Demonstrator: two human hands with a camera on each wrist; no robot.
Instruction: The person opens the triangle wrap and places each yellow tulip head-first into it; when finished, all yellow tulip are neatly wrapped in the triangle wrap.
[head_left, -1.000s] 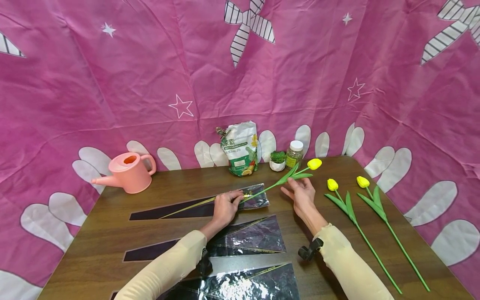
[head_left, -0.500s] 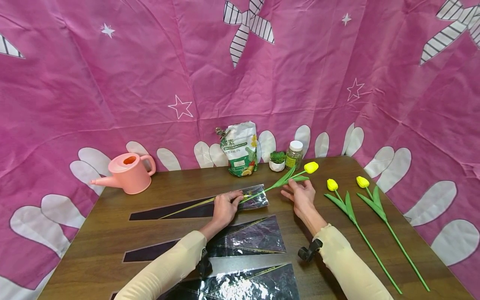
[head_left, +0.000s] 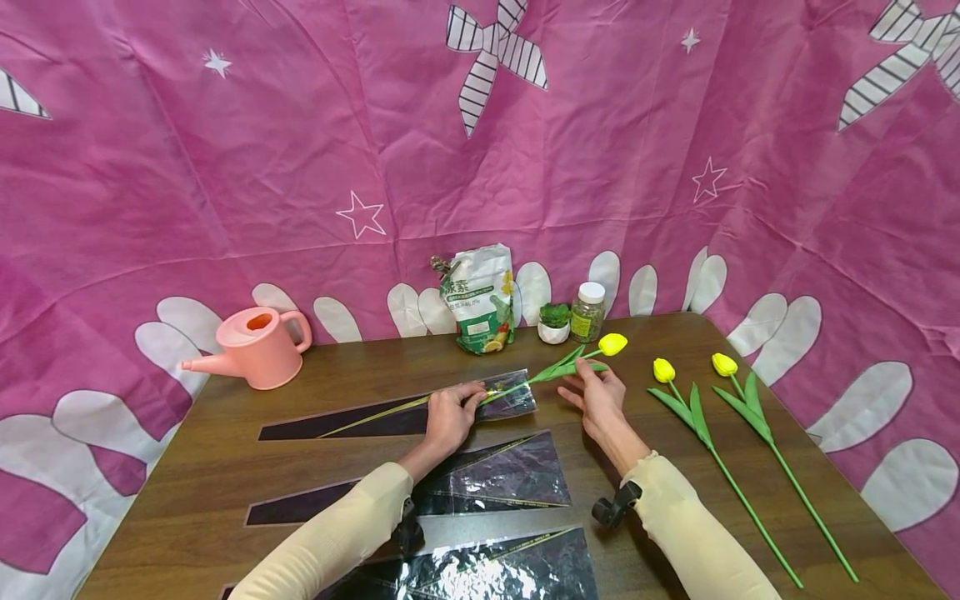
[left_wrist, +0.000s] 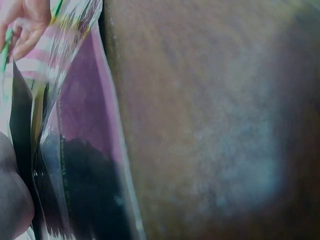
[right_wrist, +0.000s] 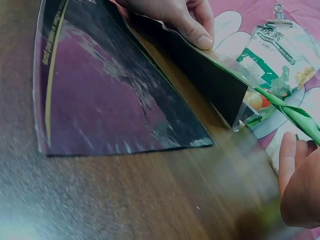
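A yellow tulip (head_left: pixel 612 343) lies slanted with its green stem pushed into the mouth of a long clear-and-black cellophane sleeve (head_left: pixel 517 402) on the brown table (head_left: pixel 225 467). My left hand (head_left: pixel 450 414) pinches the sleeve's open mouth, fingers on its upper layer. To its right, my right hand (head_left: pixel 596 392) holds the tulip by its leaves (head_left: pixel 564 367), just below the bloom. In the right wrist view the green leaf (right_wrist: pixel 300 120) runs from the sleeve's mouth (right_wrist: pixel 215 85) past my right hand's fingers (right_wrist: pixel 295 165). The left wrist view shows crinkled sleeve film (left_wrist: pixel 75 150) beside blurred table.
Two more yellow tulips (head_left: pixel 664 369) (head_left: pixel 724 363) lie on the table's right side. Two further sleeves (head_left: pixel 495 479) (head_left: pixel 480 575) lie nearer me. At the back stand a pink watering can (head_left: pixel 255 342), a clipped bag (head_left: pixel 480 296), a small potted plant (head_left: pixel 555 321) and a jar (head_left: pixel 588 311).
My right hand has slid the tulip left and down, so the stem sits deeper in the sleeve and the bloom is lower. My left hand has stayed put.
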